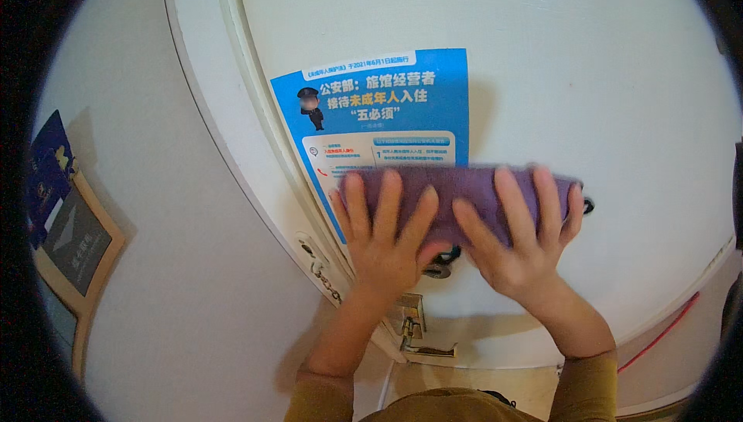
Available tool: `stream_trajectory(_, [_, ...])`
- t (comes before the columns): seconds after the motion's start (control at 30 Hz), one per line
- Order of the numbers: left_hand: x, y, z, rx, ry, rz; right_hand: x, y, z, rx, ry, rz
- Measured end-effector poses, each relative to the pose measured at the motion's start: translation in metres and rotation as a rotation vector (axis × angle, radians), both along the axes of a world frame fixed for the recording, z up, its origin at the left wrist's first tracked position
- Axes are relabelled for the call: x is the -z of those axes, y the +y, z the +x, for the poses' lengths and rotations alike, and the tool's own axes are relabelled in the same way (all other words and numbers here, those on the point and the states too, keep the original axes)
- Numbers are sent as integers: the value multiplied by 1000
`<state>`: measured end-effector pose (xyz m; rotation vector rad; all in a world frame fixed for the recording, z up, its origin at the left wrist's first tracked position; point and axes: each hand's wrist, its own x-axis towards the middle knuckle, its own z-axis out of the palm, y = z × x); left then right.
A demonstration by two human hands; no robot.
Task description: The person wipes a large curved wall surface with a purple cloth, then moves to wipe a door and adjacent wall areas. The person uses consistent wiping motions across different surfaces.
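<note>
A folded purple cloth (450, 189) is held up in front of a white door (569, 73), across the lower part of a blue and white printed poster (371, 97). My left hand (386, 236) lies on the cloth's left half with its fingers spread over the near side. On the right half, my right hand (519, 233) holds it in the same way. The far side of the cloth is hidden, so I cannot tell whether it touches the door. A dark round thing shows partly under the cloth between my hands; its kind is unclear.
Below my hands is a brass-coloured lever handle (429, 351) on the door. A door chain (328, 282) hangs at the frame to its left. On the left wall, a wooden rack (110, 236) holds printed cards. A red cord (662, 332) runs at the lower right.
</note>
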<state>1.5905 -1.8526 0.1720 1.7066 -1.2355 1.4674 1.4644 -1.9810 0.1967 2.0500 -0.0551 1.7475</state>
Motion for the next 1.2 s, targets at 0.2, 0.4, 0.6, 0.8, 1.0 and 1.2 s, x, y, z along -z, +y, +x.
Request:
stream_trajectory(0.2, [-26,6,8,13,137,-32,-24,7,11,-54,-16,44])
stream_trajectory(0.4, [38,7,-5,-27,-48,-18,31,13,8,-34,58,-48])
stream_trajectory(0.6, [-19,-8,-2,-3,9,-75,-17,-2,5,-53,-41,-12])
stream_trajectory(0.8, [-29,-20,-13,26,-7,-41,-21,-12,-9,-41,-15,58])
stream_trajectory(1.0, [43,-34,-53,-33,-65,102,41,-33,-41,-25,-53,-55])
stream_trajectory(1.2, [-11,-70,-76,4,15,35,-5,-63,-65,24,-73,-9])
